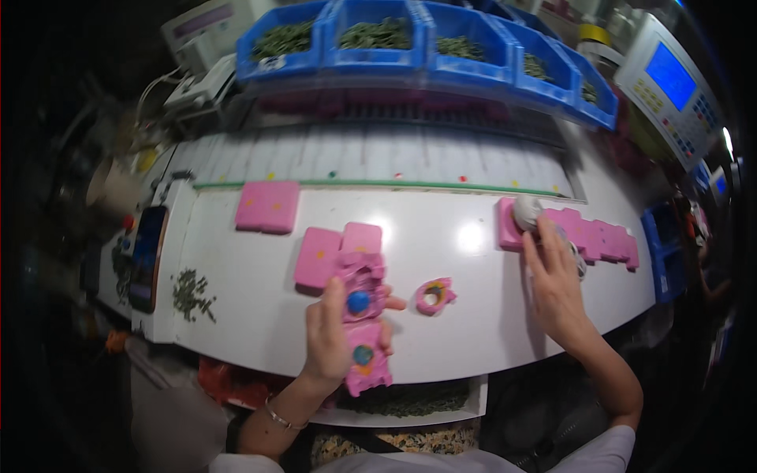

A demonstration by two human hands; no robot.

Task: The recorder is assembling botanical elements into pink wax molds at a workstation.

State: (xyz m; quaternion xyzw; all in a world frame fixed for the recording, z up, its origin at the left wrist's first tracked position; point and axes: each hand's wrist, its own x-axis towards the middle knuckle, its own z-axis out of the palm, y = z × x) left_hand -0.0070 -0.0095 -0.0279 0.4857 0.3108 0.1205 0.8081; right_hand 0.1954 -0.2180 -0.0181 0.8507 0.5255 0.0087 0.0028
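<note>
My left hand [323,335] grips an opened pink two-part mould [367,335], its parts lying one above the other. A blue round piece [358,302] sits in the upper part and a blue-green one [363,355] in the lower. Just right of it on the table lies a small pink ring-shaped piece [434,296]. Over at the right, my right hand [557,292] has its fingers stretched out, with the tips at a whitish round thing [526,211] on a pink block [508,229]. Whether they touch it is unclear. A second pale round thing [578,258] is partly hidden behind the hand.
Pink blocks [268,206] stand left and beyond the mould, and a pink row [603,238] runs rightward. Small grey-green bits [192,295] lie at left near a phone [147,256]. Blue bins [374,59] line the back; a blue-screened device [670,87] stands right. An open drawer [481,398] is below.
</note>
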